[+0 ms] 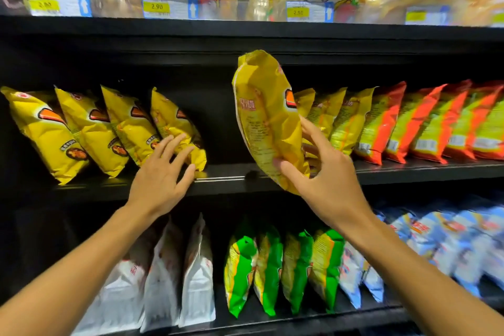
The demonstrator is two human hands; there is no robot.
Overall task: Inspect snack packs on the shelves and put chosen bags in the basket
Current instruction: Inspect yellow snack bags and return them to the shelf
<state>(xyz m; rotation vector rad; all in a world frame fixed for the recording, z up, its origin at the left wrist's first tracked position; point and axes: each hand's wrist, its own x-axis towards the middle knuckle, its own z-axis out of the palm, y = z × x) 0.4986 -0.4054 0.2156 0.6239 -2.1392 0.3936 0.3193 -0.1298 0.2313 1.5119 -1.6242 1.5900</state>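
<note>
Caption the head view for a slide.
Right hand holds a yellow snack bag off the middle shelf; left hand touches a shelved one.

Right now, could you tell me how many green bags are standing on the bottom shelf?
4, side by side on the bottom shelf between the white pouches and blue packs: first, second, third, fourth. More may be hidden behind them.

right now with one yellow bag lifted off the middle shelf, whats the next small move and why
Probably bring the yellow bag toward the body to read its printed back, or lower it toward the basket, which is out of view. The right hand pinches its lower end clear of the middle shelf, while the left hand rests open-fingered on the leaning yellow bags, apparently steadying that row.
</note>
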